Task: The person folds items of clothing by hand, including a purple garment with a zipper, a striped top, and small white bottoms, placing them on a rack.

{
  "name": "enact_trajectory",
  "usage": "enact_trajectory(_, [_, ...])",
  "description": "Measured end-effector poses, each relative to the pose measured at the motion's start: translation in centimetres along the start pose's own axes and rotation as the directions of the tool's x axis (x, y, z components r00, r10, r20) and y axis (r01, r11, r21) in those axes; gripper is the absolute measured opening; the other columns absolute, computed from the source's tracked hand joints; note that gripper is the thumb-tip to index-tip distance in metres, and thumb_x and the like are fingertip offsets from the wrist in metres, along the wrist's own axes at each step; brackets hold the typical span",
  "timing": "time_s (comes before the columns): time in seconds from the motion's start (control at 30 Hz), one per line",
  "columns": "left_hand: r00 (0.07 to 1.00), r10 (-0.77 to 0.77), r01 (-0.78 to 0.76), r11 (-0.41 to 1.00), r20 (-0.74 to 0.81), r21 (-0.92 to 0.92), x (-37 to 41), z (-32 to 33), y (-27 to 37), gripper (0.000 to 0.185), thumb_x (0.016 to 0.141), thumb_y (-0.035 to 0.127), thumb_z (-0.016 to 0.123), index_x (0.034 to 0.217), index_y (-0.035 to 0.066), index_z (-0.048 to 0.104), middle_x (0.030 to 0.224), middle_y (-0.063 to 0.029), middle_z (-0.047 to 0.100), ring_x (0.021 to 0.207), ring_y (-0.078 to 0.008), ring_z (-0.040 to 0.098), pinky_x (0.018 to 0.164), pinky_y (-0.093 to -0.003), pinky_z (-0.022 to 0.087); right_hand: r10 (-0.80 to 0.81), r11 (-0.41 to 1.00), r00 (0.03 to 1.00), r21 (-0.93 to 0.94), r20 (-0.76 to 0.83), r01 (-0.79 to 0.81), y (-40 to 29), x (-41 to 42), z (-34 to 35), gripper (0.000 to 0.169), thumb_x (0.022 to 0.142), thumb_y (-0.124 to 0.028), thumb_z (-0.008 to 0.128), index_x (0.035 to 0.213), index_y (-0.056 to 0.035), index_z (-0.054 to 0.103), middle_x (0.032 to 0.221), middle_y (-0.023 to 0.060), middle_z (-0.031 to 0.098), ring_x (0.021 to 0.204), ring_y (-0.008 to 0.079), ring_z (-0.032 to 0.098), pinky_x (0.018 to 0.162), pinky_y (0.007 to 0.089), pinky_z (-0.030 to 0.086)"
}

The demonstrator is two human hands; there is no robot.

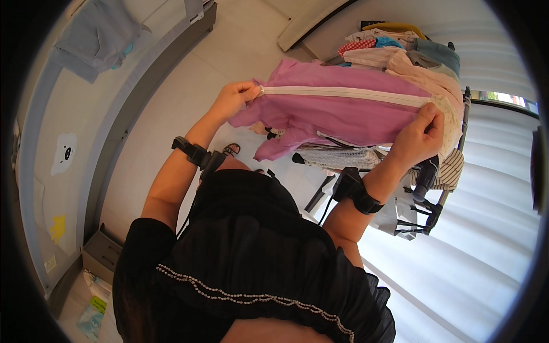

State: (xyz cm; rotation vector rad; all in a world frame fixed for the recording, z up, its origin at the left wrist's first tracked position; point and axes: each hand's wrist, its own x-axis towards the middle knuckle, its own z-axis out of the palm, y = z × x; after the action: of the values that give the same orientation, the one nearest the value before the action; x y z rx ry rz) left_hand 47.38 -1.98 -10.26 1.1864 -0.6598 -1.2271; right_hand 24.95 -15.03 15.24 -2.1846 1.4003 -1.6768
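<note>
A thin purple zip-up jacket (343, 115) is stretched sideways between my two hands, its white zipper (343, 91) running almost straight across. My left hand (237, 97) pinches the zipper's left end, where the small pull sits. At the other end, my right hand (423, 130) grips the fabric and zipper between thumb and fingers. One sleeve (274, 143) hangs down towards me, and a dark-and-white strip shows on the lower side. Behind the jacket, its right part overlaps garments on a clothes rack.
Several garments (429, 64) hang over the dark metal rack (465, 115) on the right. A translucent bag (396, 210) hangs below. White curtains (484, 206) cover the right side. To the left stands a bed with a mesh guard (73, 124), a grey cloth (101, 38) over its top. A drawer box (101, 253) stands lower left.
</note>
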Motion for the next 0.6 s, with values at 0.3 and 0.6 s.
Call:
enact_trajectory(0.3, [0.999,0.037,-0.03,0.981,0.032,-0.194,-0.1,-0.1,3.3,0.021,0.093,0.021,0.06,0.076,0.008,0.06,0.07,0.0065,0.051,0.063,-0.004,0.042,0.056,-0.0208,0.033,0.089,0.996,0.996,-0.004,-0.031,-0.089,2.4,0.4,-1.2,0.035,0.097,-0.025,0.055,0.072,0.0001,0.054,0.062,-0.0042,0.044,0.061,0.0062,0.035,0.054,0.0229,0.031])
enact_trajectory(0.6, [0.83,0.483,-0.523,0.848,-0.277,-0.089,0.0,-1.0,13.0,0.011,0.086,0.002,0.061,0.079,0.008,0.056,0.084,0.0035,0.057,0.072,-0.0047,0.049,0.063,-0.0174,0.039,0.247,0.969,0.866,-0.084,0.435,-0.234,5.1,-2.4,-2.5,0.029,0.093,-0.025,0.06,0.077,-0.0008,0.057,0.06,0.0022,0.05,0.056,0.0098,0.041,0.053,0.027,0.036])
